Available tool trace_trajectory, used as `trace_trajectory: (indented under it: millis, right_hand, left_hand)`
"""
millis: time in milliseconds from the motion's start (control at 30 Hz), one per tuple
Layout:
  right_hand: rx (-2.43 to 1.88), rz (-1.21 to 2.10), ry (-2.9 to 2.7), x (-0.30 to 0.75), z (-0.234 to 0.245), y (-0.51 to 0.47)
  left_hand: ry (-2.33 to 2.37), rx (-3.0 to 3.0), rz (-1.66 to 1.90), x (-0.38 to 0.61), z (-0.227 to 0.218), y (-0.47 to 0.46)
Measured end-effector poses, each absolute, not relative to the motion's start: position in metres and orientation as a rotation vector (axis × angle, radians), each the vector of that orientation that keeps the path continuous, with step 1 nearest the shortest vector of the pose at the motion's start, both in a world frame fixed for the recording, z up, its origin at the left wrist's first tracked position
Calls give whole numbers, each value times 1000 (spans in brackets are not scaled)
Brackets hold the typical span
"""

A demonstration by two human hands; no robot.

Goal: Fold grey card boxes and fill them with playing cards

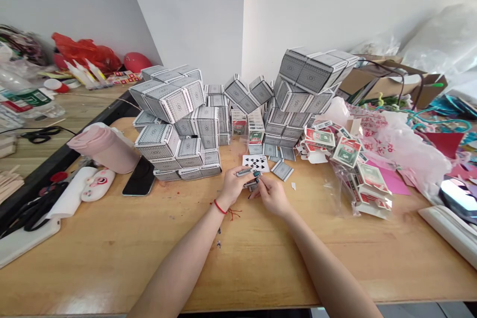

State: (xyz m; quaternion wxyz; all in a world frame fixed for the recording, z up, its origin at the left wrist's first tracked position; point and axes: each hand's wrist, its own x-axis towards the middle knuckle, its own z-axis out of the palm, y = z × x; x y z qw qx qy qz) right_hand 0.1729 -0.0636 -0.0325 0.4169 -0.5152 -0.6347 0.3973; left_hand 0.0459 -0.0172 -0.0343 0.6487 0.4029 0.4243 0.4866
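Observation:
My left hand (pixel 233 188), with a red cord bracelet at the wrist, is closed on a narrow grey-patterned playing card (pixel 244 172). Close beside it, the fingers of my right hand (pixel 273 195) are pinched together at a small dark teal piece (pixel 256 174), whose kind I cannot make out. My fingers partly hide what lies under them. Just beyond, a face-up spade card (pixel 263 161) lies on the table, and a face-down grey card (pixel 282 170) lies to its right. Other grey-backed cards (pixel 271 150) lie behind.
Blocks built from folded cards stand in a left stack (pixel 175 104) and a right stack (pixel 305 79). Opened card boxes (pixel 346 151) and plastic bags (pixel 400 144) clutter the right. At left lie a phone (pixel 139 177), a pink bottle (pixel 106 146) and black scissors (pixel 40 206).

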Motion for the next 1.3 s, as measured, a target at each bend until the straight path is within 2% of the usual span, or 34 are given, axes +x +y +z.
trace_trajectory:
  millis: [367,767,933,1167,1300]
  right_hand:
    - [-1327,775,-1779,173,-35,-67]
    - [-1321,1002,-1206,176,-35,-56]
    - [-1285,1101,-1192,177,-38,-56]
    - [-1451,772,-1366,185,-35,-57]
    - [-1319,1005,-1190,180,-33,-53]
  left_hand:
    - [926,896,1081,44,-31,-17]
    - [806,994,1131,50,-40,-12]
    - [931,1122,1196,49,-47,-10]
    - [976,1310,1148,45,-48,-9]
    - [1100,1414,1219,47,-46,-14]
